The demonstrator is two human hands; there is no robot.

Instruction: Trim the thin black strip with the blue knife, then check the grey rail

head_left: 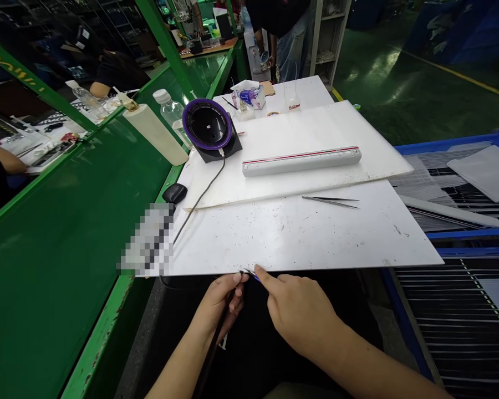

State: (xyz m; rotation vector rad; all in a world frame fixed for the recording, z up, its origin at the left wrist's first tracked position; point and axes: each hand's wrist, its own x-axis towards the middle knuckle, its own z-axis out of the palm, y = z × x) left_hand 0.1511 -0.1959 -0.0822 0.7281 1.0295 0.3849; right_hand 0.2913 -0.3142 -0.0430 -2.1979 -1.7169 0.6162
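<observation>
Just below the table's front edge, my left hand pinches a small black piece between thumb and forefinger. A long dark strip runs down from this hand along the forearm; whether it joins the black piece I cannot tell. My right hand is closed around a slim tool with a blue handle, its index finger stretched along it. The tool's thin metal tip meets or nearly meets the black piece. Beyond the hands, a pair of tweezers lies on the white tabletop.
A long white bar with a red line rests on a foam sheet. Left of it stands a round black device with a purple rim, cabled. Behind are a tissue box and a bottle. Blue-edged racks flank the right.
</observation>
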